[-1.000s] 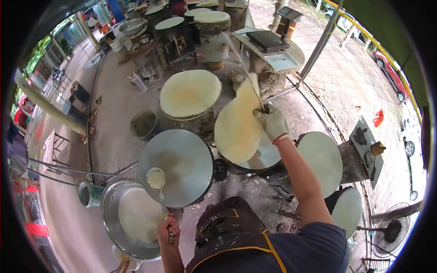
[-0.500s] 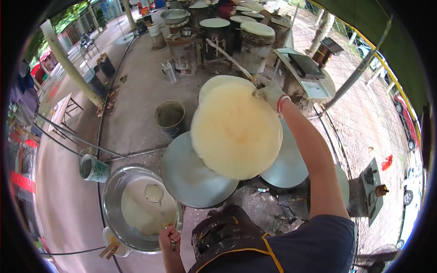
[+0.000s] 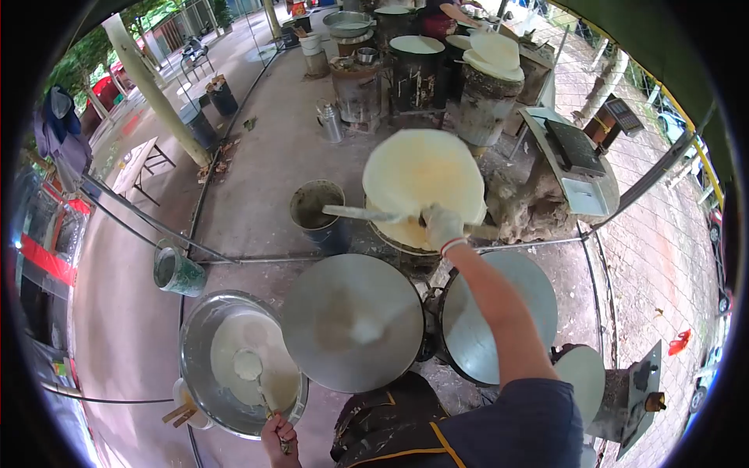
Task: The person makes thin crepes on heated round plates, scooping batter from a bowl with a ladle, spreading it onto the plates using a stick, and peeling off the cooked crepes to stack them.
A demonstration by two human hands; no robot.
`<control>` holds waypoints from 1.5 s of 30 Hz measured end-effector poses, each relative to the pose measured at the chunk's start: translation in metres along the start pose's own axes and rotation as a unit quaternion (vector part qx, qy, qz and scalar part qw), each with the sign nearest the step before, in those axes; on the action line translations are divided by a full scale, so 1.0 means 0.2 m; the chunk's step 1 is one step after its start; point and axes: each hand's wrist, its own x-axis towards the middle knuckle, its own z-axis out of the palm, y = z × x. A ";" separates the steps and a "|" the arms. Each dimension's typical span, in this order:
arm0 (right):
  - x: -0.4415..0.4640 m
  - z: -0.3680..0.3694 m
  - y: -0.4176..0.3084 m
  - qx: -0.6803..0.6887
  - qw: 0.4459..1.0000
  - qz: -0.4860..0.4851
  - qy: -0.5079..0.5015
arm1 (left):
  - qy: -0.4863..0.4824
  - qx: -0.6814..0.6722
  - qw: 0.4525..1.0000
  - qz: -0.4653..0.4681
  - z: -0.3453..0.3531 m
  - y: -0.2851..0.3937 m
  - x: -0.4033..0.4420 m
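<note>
My left hand [image 3: 279, 437] is wrapped around the handle of a ladle [image 3: 248, 364], whose bowl rests in pale batter [image 3: 279, 382]. The batter fills part of a wide metal basin [image 3: 187, 355]. My right hand [image 3: 443, 226], in a light glove, is closed on a long, flat wooden spatula [image 3: 363, 214] held crosswise. It is at the near edge of a large, thin round pancake [image 3: 421, 168] lying on a round stand. Nearer me are two round griddles, a left griddle [image 3: 351, 324] and a right griddle [image 3: 511, 304], both with bare grey surfaces.
A dark bucket [image 3: 316, 210] stands left of the pancake, and a green bucket [image 3: 178, 269] beyond the basin. A metal flask [image 3: 329, 121] is farther off. Drum stoves [image 3: 417, 82] carry more pancakes, with another person behind them. A scale [image 3: 616, 117] stands at right.
The pancake my right hand held over the griddles now lies on the stand beyond them. The spatula has swung to lie crosswise, pointing left. My left hand and the ladle shifted slightly.
</note>
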 end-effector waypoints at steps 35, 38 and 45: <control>-1.20 0.30 -2.62 -0.003 0.803 -0.336 -0.492 | 0.126 0.723 0.678 -0.034 -1.52 0.34 0.60; -1.41 0.40 -2.57 0.149 0.813 -0.316 -0.467 | 0.015 0.666 0.742 0.073 -1.70 0.13 0.85; -1.21 -0.11 -2.56 0.561 0.696 0.111 -0.435 | -0.073 0.354 0.925 0.117 -1.04 0.70 0.51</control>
